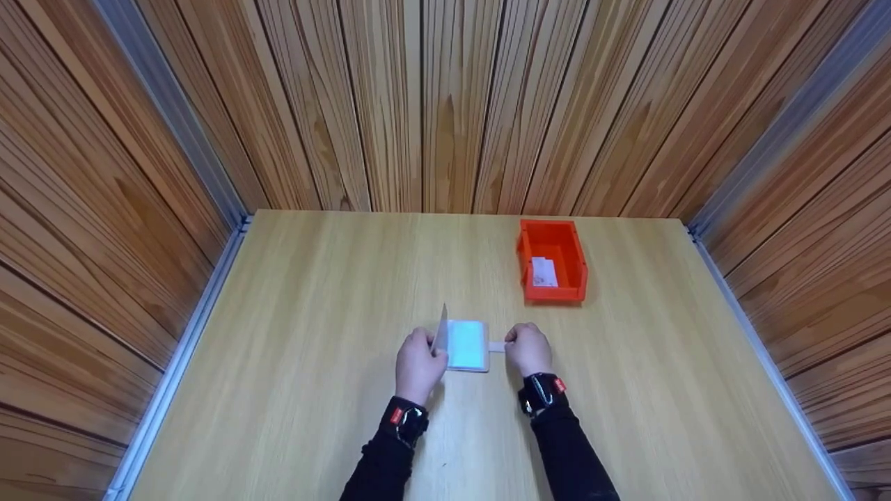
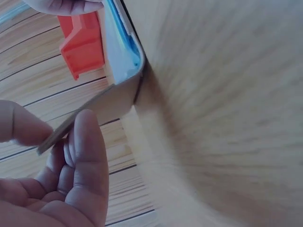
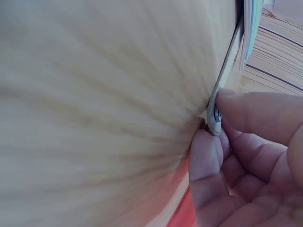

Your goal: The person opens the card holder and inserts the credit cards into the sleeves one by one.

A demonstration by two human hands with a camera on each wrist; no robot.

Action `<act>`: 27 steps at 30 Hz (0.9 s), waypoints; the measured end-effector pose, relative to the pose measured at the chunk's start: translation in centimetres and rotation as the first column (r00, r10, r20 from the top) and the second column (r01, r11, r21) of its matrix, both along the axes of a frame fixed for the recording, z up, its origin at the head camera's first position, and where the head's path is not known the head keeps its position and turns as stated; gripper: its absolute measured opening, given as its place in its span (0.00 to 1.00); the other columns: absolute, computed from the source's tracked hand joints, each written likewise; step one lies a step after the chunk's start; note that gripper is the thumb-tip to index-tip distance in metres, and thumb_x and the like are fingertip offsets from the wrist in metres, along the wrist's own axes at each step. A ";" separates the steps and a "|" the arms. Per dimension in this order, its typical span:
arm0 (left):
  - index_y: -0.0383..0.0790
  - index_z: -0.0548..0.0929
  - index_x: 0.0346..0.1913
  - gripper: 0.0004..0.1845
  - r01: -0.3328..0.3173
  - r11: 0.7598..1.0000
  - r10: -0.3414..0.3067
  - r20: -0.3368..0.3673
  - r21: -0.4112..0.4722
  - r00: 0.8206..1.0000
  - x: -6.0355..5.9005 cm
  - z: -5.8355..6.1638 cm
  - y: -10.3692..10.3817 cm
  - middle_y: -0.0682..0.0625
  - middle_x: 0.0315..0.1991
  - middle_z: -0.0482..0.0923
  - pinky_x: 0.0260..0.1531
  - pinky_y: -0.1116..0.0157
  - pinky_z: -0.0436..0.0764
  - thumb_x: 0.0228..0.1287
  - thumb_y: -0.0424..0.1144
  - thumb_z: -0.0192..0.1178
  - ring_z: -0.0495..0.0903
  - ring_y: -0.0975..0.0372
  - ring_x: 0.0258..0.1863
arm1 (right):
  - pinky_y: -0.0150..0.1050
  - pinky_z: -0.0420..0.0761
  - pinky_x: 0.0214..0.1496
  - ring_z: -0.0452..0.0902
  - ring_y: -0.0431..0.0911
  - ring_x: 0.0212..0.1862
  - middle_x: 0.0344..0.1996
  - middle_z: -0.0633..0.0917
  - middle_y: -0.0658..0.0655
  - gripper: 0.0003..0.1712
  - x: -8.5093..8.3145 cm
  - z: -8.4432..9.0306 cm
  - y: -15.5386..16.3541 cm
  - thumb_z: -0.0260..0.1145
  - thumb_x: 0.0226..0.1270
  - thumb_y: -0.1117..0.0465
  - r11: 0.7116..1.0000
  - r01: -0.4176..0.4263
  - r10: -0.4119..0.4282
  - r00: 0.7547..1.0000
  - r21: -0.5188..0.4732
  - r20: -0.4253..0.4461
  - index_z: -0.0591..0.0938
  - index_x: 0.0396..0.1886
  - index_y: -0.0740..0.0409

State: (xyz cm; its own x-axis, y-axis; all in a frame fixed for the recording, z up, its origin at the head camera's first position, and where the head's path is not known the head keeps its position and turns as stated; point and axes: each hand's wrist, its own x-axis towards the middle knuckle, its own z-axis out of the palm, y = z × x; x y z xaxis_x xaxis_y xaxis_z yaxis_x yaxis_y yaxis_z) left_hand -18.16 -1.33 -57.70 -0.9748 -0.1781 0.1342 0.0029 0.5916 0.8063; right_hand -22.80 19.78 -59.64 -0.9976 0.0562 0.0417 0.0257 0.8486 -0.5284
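Grey, stiff cover flap (image 2: 90,111) is what I see pinched between thumb and fingers of my left hand (image 1: 420,363), raised off the small pale-blue card holder (image 1: 466,345) lying mid-table. My right hand (image 1: 528,348) pinches its white strap tab (image 1: 496,346); only the right wrist view shows the metal snap (image 3: 217,116). The orange plastic bin (image 1: 552,261) sits beyond on the light wooden table (image 1: 292,327).

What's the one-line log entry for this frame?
left hand: holds case flap up | right hand: pinches tab | bin: behind, apart
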 end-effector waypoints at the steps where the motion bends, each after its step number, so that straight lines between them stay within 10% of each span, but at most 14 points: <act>1: 0.36 0.75 0.32 0.09 -0.001 1.000 0.001 0.005 0.003 1.000 0.0 -0.1 -0.1 0.50 0.28 0.73 0.32 0.57 0.76 0.48 0.26 0.62 0.74 0.56 0.29 | 0.50 0.75 0.41 0.76 0.55 0.35 0.29 0.78 0.58 0.05 0.0 0.0 0.0 0.66 0.52 0.73 1.000 -0.001 0.001 1.000 0.000 0.003 0.80 0.23 0.61; 27: 0.40 0.71 0.30 0.14 -0.011 1.000 0.015 0.228 -0.022 0.973 0.1 -0.6 -2.6 0.51 0.25 0.70 0.27 0.62 0.70 0.47 0.27 0.68 0.72 0.57 0.26 | 0.50 0.76 0.44 0.77 0.56 0.37 0.30 0.78 0.58 0.05 0.1 0.2 0.1 0.67 0.53 0.73 1.000 -0.030 0.030 1.000 -0.003 -0.004 0.80 0.24 0.62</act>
State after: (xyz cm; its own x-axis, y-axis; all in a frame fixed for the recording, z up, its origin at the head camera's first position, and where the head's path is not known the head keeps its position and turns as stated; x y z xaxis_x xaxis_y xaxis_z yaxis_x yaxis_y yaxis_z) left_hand -18.05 -3.96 -58.26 -0.9777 -0.1905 -0.0881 -0.1878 0.6069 0.7722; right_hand -22.69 19.87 -59.43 -0.9986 0.0268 0.0452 -0.0013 0.8473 -0.5310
